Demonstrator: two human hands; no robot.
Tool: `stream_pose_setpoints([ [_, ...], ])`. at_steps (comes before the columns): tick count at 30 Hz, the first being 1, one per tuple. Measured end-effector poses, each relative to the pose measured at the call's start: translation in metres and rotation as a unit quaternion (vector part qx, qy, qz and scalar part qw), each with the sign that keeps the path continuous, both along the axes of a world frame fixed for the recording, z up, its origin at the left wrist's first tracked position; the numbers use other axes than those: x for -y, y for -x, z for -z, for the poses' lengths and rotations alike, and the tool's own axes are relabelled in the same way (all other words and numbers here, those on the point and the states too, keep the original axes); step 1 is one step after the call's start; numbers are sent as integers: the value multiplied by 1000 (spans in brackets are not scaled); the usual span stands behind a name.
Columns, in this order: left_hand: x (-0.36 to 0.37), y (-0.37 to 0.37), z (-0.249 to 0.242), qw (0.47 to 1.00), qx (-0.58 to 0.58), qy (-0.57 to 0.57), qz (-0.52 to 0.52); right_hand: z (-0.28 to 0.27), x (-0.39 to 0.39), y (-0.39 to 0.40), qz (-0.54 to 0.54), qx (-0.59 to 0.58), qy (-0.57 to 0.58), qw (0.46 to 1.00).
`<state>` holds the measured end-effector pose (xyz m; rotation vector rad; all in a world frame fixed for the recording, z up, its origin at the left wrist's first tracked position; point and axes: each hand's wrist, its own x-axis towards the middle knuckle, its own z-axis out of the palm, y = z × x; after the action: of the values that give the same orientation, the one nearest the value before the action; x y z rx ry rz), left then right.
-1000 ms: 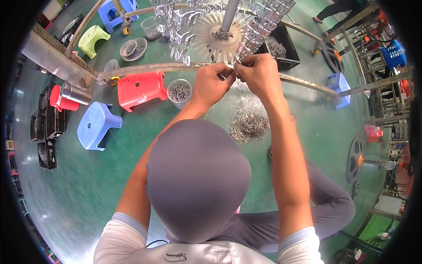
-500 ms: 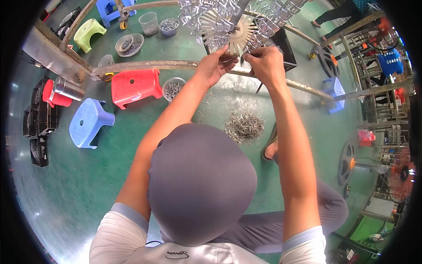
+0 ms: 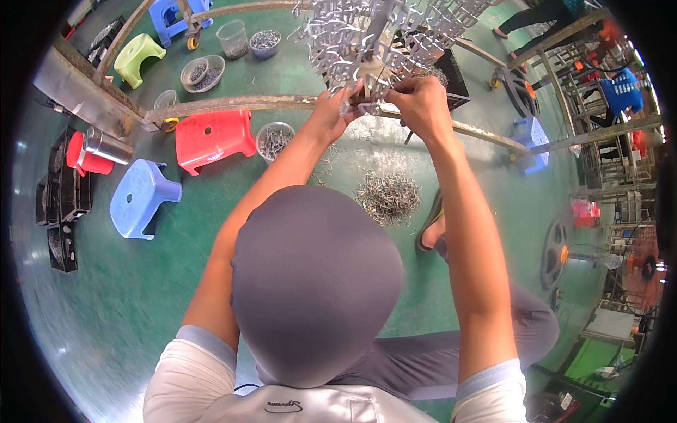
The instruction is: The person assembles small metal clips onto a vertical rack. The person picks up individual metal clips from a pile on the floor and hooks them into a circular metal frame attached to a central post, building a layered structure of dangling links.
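Observation:
A rack (image 3: 381, 28) hangs at the top centre, thick with shiny bent metal hooks (image 3: 338, 46). My left hand (image 3: 335, 113) reaches up to its lower edge, fingers curled and partly hidden behind dangling hooks. On the other side my right hand (image 3: 424, 102) has thumb and forefinger pinched at the rack's lower rim, where a small bent metal piece shows at the fingertips. Below the hands, a pile of loose metal hooks (image 3: 388, 199) lies on the green floor, with stray ones scattered to its left.
A rusty frame bar (image 3: 233, 104) crosses behind my forearms. Left of me are a red stool (image 3: 211, 141), a blue stool (image 3: 144, 197) and a bowl of metal parts (image 3: 275, 141). A black crate (image 3: 455, 81) stands behind my right hand. Another person's legs (image 3: 529, 28) show at upper right.
The rack has turned: its flat fan of pale fins, in plain sight before, is now mostly covered by hanging hooks, some in front of my left fingers. My right hand has shifted slightly left.

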<state>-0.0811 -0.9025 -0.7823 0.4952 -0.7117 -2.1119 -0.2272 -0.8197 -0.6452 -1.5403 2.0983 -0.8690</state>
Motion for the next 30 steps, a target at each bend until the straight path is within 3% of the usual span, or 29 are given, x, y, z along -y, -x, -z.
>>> stream_pose_setpoints([
  [5,-39,-21,-11,997,39,-63,29,1,-24,-4,-14,55,11,998],
  [8,-80,-39,-32,965,243,59,77,9,-47,-5,-36,29,46,998],
  [13,-109,-52,-71,917,311,250,-20,16,-72,-11,-85,16,94,992],
  [17,-105,-43,-78,856,311,368,-188,15,-79,-17,-118,43,99,987],
  [20,-103,-43,-93,829,327,411,-192,13,-81,-25,-128,92,131,979],
  [26,-91,-50,-103,843,354,393,-95,25,-82,-20,-136,121,85,980],
  [30,-93,-54,-112,849,362,383,-41,29,-88,-19,-129,291,44,947],
])
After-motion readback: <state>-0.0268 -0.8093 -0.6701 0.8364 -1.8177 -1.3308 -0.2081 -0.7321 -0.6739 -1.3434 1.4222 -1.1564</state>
